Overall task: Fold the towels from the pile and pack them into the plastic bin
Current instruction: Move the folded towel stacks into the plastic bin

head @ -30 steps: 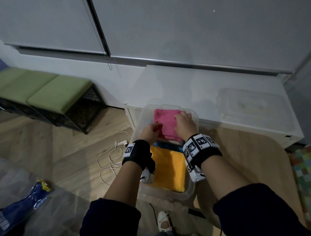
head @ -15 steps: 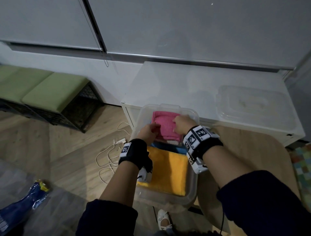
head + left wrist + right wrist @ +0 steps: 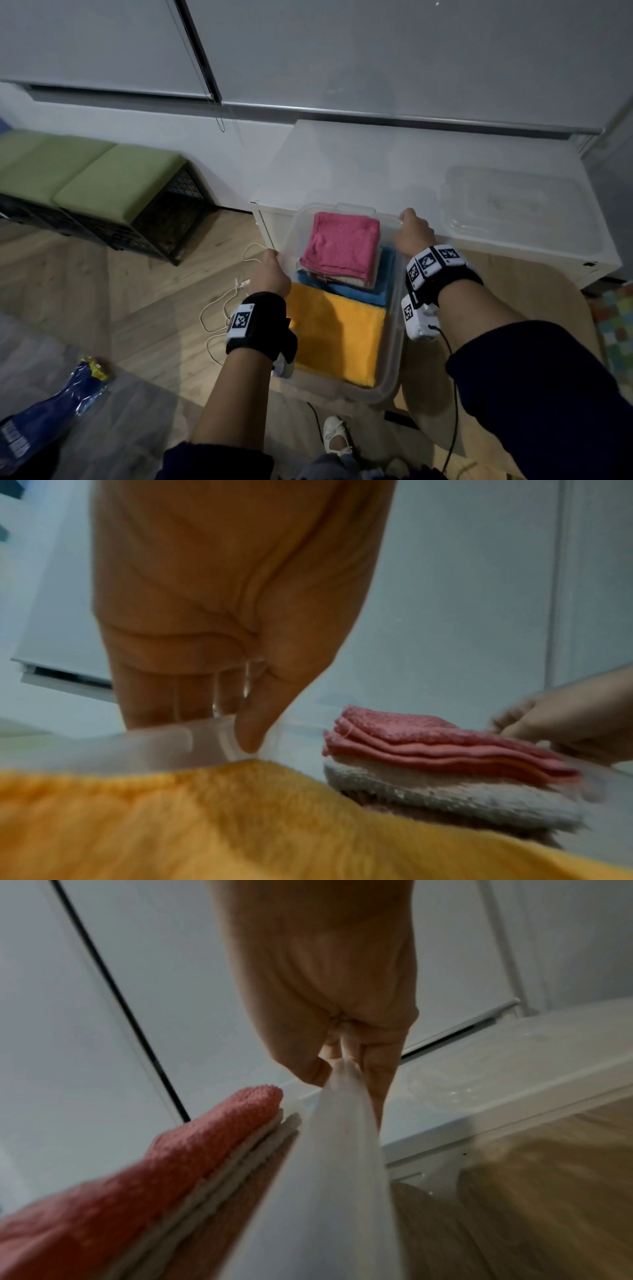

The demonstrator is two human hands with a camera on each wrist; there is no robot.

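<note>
A clear plastic bin (image 3: 390,380) stands in front of me, its far end against a white cabinet. Inside lie a folded pink towel (image 3: 340,246) on a beige one, a blue towel (image 3: 380,291) under them, and a yellow towel (image 3: 337,337) at the near end. My left hand (image 3: 272,270) grips the bin's left rim (image 3: 205,739), thumb inside and fingers outside. My right hand (image 3: 412,233) grips the right rim (image 3: 339,1096), thumb on the inner side. In the right wrist view the pink towel (image 3: 171,1150) lies beside the bin wall.
The bin's clear lid (image 3: 520,209) lies on the white cabinet top (image 3: 342,164) to the right. A white cable (image 3: 222,308) trails on the wooden floor at left. Green-cushioned black crates (image 3: 113,195) stand far left. A blue plastic bag (image 3: 51,407) lies bottom left.
Both hands have left the pink towel and moved outward to the bin's left and right rims, which they now grip. The pink towel stays on the stack.
</note>
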